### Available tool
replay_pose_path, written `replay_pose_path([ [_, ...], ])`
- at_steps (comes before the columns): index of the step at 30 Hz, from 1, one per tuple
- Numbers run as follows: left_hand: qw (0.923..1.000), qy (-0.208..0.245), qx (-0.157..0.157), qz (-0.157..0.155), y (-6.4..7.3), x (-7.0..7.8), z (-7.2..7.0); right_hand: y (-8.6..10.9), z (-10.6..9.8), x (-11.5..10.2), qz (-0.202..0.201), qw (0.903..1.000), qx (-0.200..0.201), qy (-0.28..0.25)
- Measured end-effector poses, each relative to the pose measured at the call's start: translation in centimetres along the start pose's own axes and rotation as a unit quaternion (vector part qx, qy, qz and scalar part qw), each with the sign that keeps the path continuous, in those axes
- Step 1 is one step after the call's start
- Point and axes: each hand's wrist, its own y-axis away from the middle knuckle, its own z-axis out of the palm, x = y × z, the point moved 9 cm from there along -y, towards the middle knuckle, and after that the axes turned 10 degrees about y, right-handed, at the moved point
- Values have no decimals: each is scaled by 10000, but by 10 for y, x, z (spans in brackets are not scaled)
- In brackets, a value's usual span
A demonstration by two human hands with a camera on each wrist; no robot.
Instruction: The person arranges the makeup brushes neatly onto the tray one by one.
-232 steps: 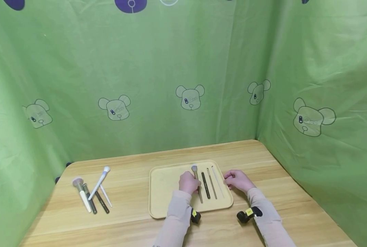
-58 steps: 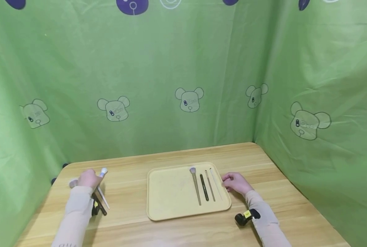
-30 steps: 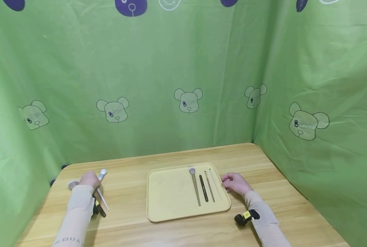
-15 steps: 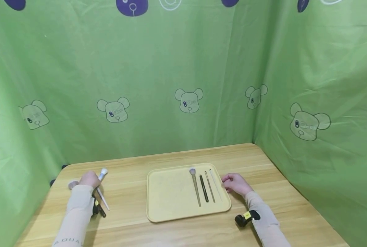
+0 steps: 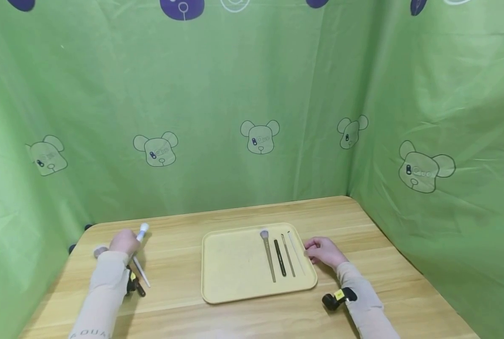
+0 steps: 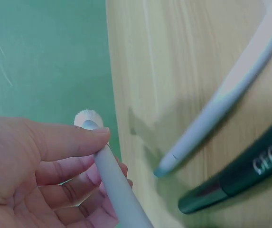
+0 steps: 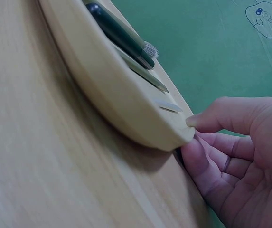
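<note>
Pinched between thumb and fingers, a white brush sits in the left hand over the left side of the wooden table; on my head feed its bristles point away from the person and slightly rightward, the handle mostly hidden by the hand. A broad brush head, a thin white handle and a dark handle show close around that hand. I make out "AQUA" along the left sleeve; the yellow label by the other wrist is too small for me to read. The right hand holds the edge of the yellow tray, where four slim tools lie side by side. Through the left wrist camera I get the white brush's long axis as a diagonal, bristles upper left, handle leaving at the lower edge. Nearby, a lettered handle reads to me as "CECO" before the frame cuts it. From the right wrist, I see the tray corner nipped narrowly, one digit on the rim, another below.
</note>
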Motion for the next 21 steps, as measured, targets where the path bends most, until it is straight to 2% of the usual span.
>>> replay_pose_path([
  [3,9998,66,80,145,1,9,-1,-12,3,18,60,10000,34,-16],
  [7,9993,143,175,303,-1,17,1,-12,3,17,74,10000,30,-25],
  [11,9988,376,121,278,-2,24,5,-13,4,18,79,10000,21,-28],
  [15,9979,605,36,236,1,35,10,-15,4,21,81,10000,14,-20],
  [21,9949,943,51,357,6,55,17,-15,5,22,67,10000,-1,-70],
])
